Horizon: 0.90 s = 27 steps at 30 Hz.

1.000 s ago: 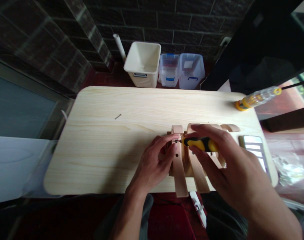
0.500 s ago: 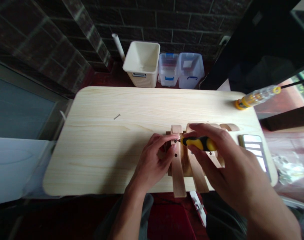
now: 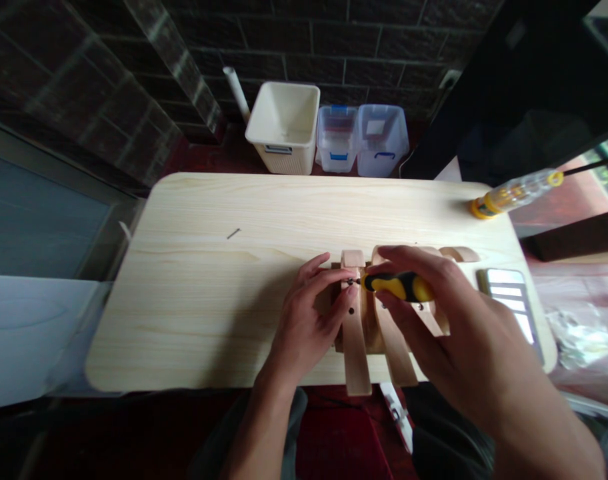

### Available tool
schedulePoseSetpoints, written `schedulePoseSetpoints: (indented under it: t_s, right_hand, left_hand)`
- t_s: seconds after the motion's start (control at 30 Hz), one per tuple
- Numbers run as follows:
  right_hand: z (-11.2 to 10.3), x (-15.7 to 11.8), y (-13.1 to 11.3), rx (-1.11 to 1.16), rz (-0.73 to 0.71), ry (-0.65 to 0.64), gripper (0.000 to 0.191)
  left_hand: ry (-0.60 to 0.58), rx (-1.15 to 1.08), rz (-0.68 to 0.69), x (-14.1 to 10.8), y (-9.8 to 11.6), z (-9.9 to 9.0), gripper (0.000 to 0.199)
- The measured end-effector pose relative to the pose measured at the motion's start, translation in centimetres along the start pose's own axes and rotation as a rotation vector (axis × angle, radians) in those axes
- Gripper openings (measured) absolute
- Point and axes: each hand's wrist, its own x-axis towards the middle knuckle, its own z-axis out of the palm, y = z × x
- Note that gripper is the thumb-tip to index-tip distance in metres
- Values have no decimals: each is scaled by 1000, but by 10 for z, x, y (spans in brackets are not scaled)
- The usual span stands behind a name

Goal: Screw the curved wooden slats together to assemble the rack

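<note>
My right hand (image 3: 464,327) is closed around a yellow-and-black screwdriver (image 3: 397,286), its shaft pointing left. The tip meets a small dark screw (image 3: 351,281) at the upper part of a curved wooden strip (image 3: 355,353). With thumb and index finger my left hand (image 3: 309,317) pinches at this screw; its other fingers are held out to the side. Below the screw, a dark hole or screw head (image 3: 351,311) shows in the strip. A second wooden strip (image 3: 397,350) lies to the right, over the same wooden base (image 3: 378,343), partly hidden by my right hand.
A loose screw (image 3: 233,233) lies on the pale wooden table (image 3: 184,293). At the right edge are a phone (image 3: 511,300) and a clear-and-yellow bottle-shaped container (image 3: 514,195). Behind the table stand a cream bin (image 3: 284,123) and two clear plastic boxes (image 3: 383,137).
My left hand's outer fingers have lifted and spread a little away from the wood. The screwdriver and my right hand look nearly the same.
</note>
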Motion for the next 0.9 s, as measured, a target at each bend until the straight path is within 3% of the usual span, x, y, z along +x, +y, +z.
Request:
schedulePoseSetpoints:
  t_s: [0.33,0.63,0.77,0.9]
  right_hand:
    - [-6,1,-6,11,25,-69,49]
    - [3,5,-4,49,-21,22,51]
    - [8,6,-1,123,-116,90,47]
    - [9,5,0,172,-113,72,54]
  left_hand:
    - [78,-118,-148,1,1,3,14]
    - [93,-68,-85,1,-1,3,13]
    - [104,-53,-30,1,-3,3,13]
    - [115,-41,-5,1,-2,3,14]
